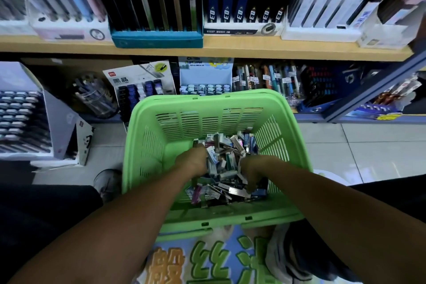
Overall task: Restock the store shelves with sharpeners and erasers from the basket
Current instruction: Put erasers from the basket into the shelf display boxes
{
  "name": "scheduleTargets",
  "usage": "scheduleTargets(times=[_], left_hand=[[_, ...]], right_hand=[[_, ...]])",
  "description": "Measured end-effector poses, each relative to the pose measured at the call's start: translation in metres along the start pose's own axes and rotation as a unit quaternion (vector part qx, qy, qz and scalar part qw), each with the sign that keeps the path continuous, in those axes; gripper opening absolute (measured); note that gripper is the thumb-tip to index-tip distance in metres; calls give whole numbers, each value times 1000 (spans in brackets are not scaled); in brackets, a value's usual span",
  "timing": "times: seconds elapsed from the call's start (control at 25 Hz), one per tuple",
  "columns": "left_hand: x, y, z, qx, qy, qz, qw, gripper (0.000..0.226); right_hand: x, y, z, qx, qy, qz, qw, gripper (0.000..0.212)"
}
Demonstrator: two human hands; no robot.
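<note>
A green slotted basket (147,140) stands on the floor in front of me. Its bottom holds a heap of several small boxed erasers and sharpeners (227,161). Both of my hands are down inside it. My left hand (192,160) is at the left side of the heap, its fingers curled down around some of the small boxes. My right hand (252,169) digs into the right side of the heap with its fingertips hidden among the packs. The low shelf behind the basket carries a display box of small erasers (205,89).
The wooden upper shelf (253,49) carries rows of boxed pencils and pens. Below it are a lead-refill display (140,85), a clear tub (92,94), hanging pens (265,78) and a grey display box (23,120) at left. My shoe (107,183) sits left of the basket.
</note>
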State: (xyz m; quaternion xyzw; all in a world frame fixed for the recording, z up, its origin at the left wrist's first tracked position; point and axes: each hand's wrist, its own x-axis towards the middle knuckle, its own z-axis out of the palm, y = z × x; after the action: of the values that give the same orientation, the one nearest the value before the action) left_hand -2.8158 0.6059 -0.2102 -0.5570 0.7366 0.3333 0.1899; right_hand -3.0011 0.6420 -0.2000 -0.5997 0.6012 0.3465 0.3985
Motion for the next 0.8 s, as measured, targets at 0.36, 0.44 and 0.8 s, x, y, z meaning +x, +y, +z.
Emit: scheduleTargets(times=[0.36, 0.44, 0.8], left_hand=[[3, 7, 2, 25, -49, 46, 997, 19], [4, 7, 1, 9, -46, 49, 998, 19], [-3, 8, -27, -339, -19, -37, 940, 15]], right_hand=[[17, 9, 26, -82, -26, -12, 996, 93], [22, 11, 23, -39, -37, -36, 998, 109], [-4, 11, -49, 171, 73, -89, 979, 50]])
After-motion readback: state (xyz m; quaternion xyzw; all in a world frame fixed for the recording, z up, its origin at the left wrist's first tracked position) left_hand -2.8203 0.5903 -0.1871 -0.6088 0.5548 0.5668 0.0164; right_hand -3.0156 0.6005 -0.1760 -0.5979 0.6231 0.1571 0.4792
